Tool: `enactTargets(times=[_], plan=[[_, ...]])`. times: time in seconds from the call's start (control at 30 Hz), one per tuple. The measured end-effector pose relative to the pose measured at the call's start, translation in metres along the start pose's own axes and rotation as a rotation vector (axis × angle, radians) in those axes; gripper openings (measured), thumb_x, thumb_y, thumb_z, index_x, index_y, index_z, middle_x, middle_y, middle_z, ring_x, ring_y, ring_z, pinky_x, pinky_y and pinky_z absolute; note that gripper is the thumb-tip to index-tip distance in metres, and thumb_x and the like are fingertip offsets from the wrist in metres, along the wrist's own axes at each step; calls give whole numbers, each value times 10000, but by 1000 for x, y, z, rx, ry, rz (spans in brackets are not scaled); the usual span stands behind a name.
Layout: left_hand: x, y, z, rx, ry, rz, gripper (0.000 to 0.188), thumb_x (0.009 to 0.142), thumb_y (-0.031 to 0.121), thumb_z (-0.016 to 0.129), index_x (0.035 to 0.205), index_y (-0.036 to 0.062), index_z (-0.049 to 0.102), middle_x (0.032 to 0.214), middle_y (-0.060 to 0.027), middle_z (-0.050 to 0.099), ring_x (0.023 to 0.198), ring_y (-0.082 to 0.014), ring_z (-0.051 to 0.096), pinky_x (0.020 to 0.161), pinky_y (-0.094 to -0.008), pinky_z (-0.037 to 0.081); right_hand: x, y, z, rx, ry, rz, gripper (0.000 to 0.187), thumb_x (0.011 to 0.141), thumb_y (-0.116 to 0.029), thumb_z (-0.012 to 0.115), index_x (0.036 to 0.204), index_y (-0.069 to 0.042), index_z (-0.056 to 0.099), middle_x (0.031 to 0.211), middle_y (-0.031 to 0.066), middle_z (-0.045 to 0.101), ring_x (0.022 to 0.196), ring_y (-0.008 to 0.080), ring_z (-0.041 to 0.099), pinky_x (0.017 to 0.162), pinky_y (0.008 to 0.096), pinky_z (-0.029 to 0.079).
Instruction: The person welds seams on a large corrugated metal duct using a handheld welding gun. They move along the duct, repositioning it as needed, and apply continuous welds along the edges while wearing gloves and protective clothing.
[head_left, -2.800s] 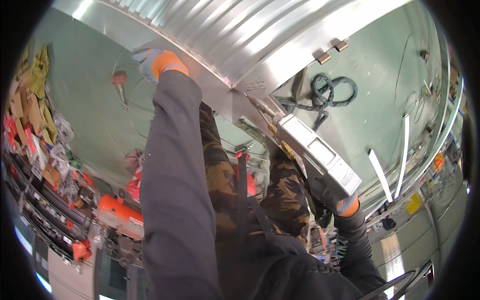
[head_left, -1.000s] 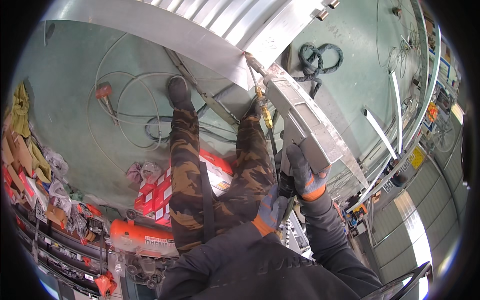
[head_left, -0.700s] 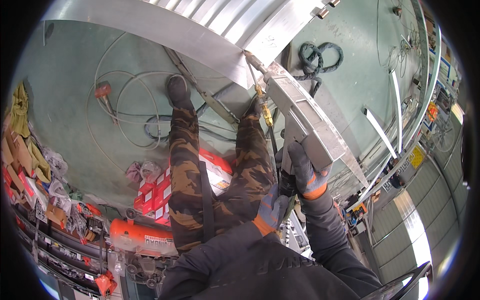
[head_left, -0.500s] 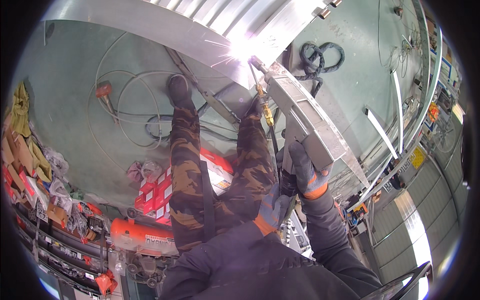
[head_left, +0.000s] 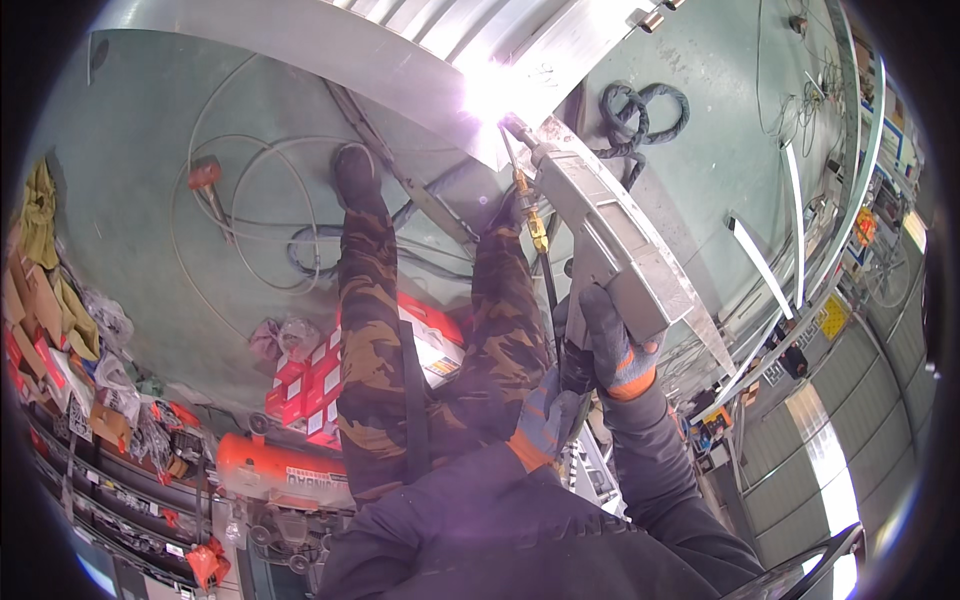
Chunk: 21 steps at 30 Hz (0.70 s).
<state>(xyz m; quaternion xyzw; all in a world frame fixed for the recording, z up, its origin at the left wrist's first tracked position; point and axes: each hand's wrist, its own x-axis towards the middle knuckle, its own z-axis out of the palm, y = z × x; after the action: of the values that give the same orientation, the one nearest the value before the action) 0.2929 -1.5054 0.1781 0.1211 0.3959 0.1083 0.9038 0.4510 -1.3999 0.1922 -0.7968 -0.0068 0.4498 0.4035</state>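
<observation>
A grey, boxy welding gun points up and away, its nozzle at the corner of a shiny ribbed metal panel. White-violet glare at the tip hides the joint there. A thin wire guide with a brass fitting runs alongside the gun. My right hand, in a grey glove with an orange cuff, is closed around the gun's handle at its rear. Just below and to the left, my left hand, gloved alike, closes on the lower end of the handle; its fingertips are partly hidden.
Thin hose loops and a red-headed mallet lie on the green floor at left. Red and white boxes sit by my legs, near an orange tank. A dark coiled hose lies beyond the gun; metal strips are at right.
The flying sparks seen earlier around the tip no longer show, while the glare stays bright. Both hands and the gun hold almost the same place; the view has shifted slightly.
</observation>
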Motion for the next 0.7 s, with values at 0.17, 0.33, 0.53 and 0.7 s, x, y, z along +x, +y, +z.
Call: enactTargets(times=[0.17, 0.33, 0.53, 0.7], plan=[[2, 1, 2, 119, 65, 55, 565, 957, 367, 466, 1361, -18, 380, 1162, -137, 584, 1020, -191, 572, 882, -316, 449, -3, 12, -6, -58, 2, -28, 359, 877, -202, 645, 1137, 36, 576, 777, 81, 652, 668, 146, 631, 597, 264, 493], [-6, -9, -2, 56, 69, -95, 425, 1006, 269, 334, 1361, 42, 387, 1097, -114, 594, 876, -188, 617, 732, -305, 512, -6, 16, -4, 64, 1, 18, 372, 876, -209, 647, 1141, 41, 569, 777, 87, 650, 669, 151, 631, 600, 267, 494], [-7, -22, -12, 44, -5, -128, 409, 997, 191, 400, 1383, 60, 360, 1159, -72, 573, 947, -147, 608, 780, -271, 525, -10, 20, 1, 174, 61, 25, 341, 883, -176, 643, 1141, 38, 574, 849, 75, 644, 705, 142, 626, 616, 271, 496], [-11, -13, -3, 11, 116, -95, 479, 956, 365, 455, 1296, 27, 440, 1039, -112, 620, 870, -205, 624, 752, -312, 498, -13, 26, -1, 21, 31, -83, 329, 887, -162, 636, 1140, 38, 573, 857, 64, 639, 708, 136, 621, 612, 262, 490]])
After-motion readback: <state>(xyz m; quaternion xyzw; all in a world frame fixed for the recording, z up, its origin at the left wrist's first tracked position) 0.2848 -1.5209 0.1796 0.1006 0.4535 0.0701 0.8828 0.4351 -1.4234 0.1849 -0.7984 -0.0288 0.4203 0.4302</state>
